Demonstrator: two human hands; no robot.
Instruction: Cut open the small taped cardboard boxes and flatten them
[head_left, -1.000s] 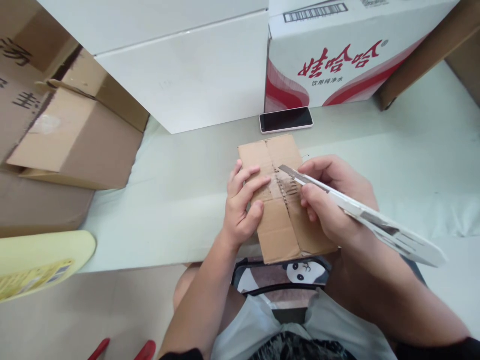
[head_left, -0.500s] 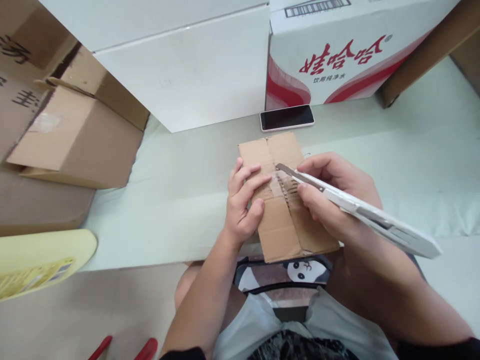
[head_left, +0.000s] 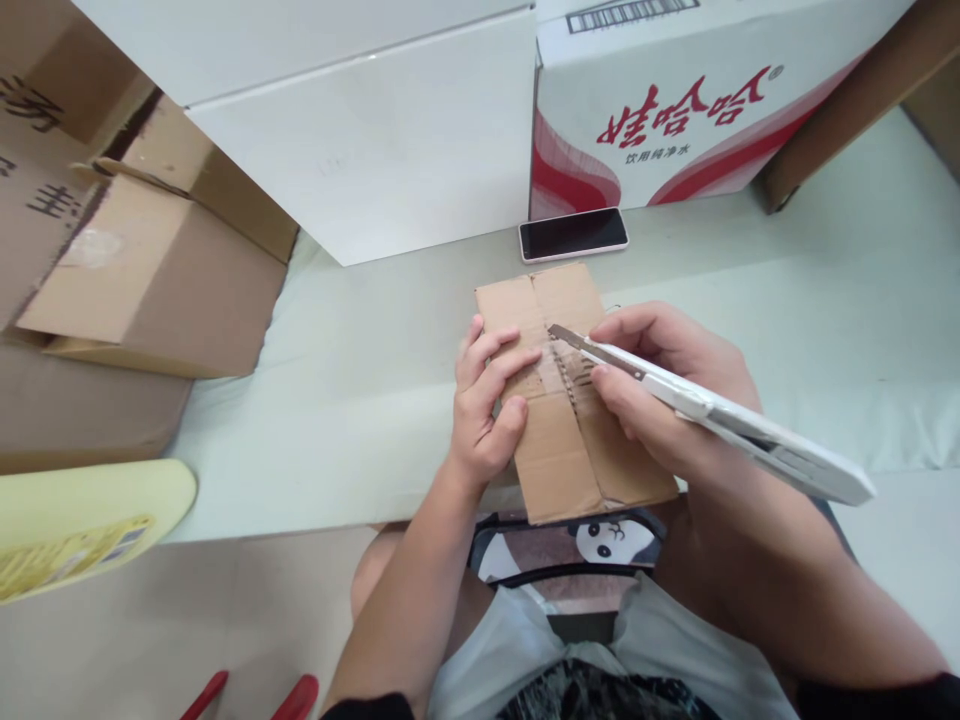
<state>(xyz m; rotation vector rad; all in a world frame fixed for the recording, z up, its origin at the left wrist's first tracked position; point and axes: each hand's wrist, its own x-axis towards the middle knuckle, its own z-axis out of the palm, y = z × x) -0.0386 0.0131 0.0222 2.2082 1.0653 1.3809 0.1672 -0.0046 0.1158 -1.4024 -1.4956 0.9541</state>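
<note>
Carton (head_left: 555, 450): under left hand (head_left: 486, 400), which is spread across one flap. Utility knife (head_left: 694, 399): pinched in right hand (head_left: 697, 355), blade tip at the taped seam (head_left: 574, 400) (shallow strokes, angled clear of the left hand, look safest).

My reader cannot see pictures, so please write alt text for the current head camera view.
A right hand holds a white utility knife, its blade at the taped seam of a cardboard box, on which a left hand rests. Beyond the box, a smartphone lies on pale green cloth before a Wahaha water carton.
</note>
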